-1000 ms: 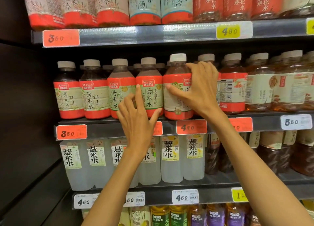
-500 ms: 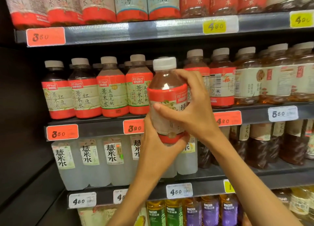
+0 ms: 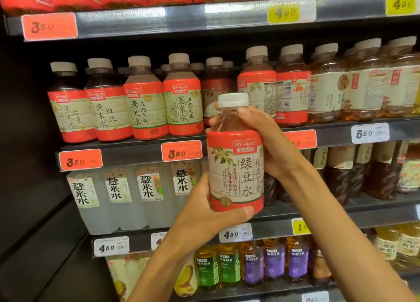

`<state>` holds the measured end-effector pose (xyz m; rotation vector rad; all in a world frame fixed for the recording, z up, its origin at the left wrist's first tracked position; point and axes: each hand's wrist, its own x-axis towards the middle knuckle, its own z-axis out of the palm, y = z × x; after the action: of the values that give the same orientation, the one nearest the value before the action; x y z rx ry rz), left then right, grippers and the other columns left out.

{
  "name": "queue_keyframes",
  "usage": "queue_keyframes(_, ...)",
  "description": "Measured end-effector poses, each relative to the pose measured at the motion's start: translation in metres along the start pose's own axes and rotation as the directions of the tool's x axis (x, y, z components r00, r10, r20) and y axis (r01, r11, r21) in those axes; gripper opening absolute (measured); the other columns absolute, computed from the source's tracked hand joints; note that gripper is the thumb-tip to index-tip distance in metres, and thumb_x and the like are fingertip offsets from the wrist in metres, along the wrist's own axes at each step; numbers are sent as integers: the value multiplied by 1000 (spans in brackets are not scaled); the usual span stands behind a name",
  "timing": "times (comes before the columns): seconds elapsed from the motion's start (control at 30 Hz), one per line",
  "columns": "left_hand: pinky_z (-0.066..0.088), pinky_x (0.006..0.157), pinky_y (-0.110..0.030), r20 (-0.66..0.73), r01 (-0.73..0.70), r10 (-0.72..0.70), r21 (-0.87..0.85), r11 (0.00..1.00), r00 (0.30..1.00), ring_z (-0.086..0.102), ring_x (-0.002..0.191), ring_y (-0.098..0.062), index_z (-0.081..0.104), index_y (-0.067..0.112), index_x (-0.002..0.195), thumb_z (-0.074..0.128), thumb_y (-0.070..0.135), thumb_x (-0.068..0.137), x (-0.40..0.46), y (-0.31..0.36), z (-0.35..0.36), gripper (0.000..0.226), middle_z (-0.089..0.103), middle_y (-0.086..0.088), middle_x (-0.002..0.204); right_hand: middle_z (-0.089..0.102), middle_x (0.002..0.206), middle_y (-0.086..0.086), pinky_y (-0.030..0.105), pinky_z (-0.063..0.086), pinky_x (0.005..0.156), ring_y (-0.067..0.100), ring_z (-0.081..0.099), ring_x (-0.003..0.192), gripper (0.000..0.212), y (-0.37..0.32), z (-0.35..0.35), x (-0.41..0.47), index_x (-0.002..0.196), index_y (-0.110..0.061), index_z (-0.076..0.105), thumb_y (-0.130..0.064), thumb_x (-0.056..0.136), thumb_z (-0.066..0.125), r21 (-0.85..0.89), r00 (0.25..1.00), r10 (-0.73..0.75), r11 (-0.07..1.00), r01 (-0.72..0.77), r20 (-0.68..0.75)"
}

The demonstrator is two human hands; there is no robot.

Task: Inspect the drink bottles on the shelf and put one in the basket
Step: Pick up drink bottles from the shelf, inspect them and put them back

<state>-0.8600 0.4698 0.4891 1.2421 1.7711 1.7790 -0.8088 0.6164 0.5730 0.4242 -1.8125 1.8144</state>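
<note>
A drink bottle (image 3: 236, 165) with a white cap and a red and cream label is held upright in front of the shelves, its label facing me. My left hand (image 3: 200, 213) cups its base, thumb across the bottom front edge. My right hand (image 3: 270, 145) grips its shoulder and right side from behind. On the middle shelf (image 3: 136, 149) stands a row of similar red-labelled bottles (image 3: 145, 106), with a gap where this one stood. No basket is in view.
Clear bottles (image 3: 116, 197) fill the shelf below, and green and purple labelled bottles (image 3: 250, 265) the one under it. Amber bottles (image 3: 363, 83) stand at the right. A dark side panel (image 3: 27, 165) closes the left. Price tags (image 3: 181, 150) line the shelf edges.
The bottle came off the middle shelf and toward me, dropping lower. My left hand left the neighbouring bottle and took the base. The label has turned to face me.
</note>
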Motion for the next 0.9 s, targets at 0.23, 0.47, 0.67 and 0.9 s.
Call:
queue_keyframes(0.23, 51, 88, -19, 23, 59, -59, -19, 998, 998, 61, 112, 1, 39, 39, 129, 81, 40, 54, -4, -4, 0, 86, 65, 21, 119, 71, 81, 4, 22, 54, 64, 11, 67, 69, 26, -1, 7, -8, 105, -4, 65, -23, 87, 66, -4, 983, 6, 1000, -7, -185)
queue_keyframes(0.47, 54, 80, -19, -85, 74, -71, 30, 997, 994, 66, 102, -1, 50, 42, 119, 81, 54, 45, -7, -1, 3, 81, 70, 18, 110, 71, 91, 10, 27, 55, 72, 17, 66, 79, 33, -8, 10, -9, 108, -1, 66, -28, 89, 63, -47, 963, 161, 983, -175, -215)
queue_keyframes(0.67, 54, 92, -38, 197, 196, -121, -425, 884, 973, 62, 114, -30, 54, 10, 128, 90, 41, 55, -16, 6, -3, 87, 66, -14, 122, 67, 104, 11, 32, 55, 82, 21, 64, 94, 56, -9, 6, -9, 121, 0, 59, -41, 83, 53, 242, 963, 265, 938, -247, -47)
queue_keyframes(0.9, 46, 101, -49, 353, 304, -108, -566, 767, 929, 55, 120, -40, 42, 3, 137, 94, 30, 52, -20, 1, 2, 104, 55, -27, 132, 74, 84, 9, 31, 58, 72, 24, 69, 80, 35, -8, 10, -13, 99, -1, 66, -29, 79, 60, 354, 972, 232, 913, -205, -36)
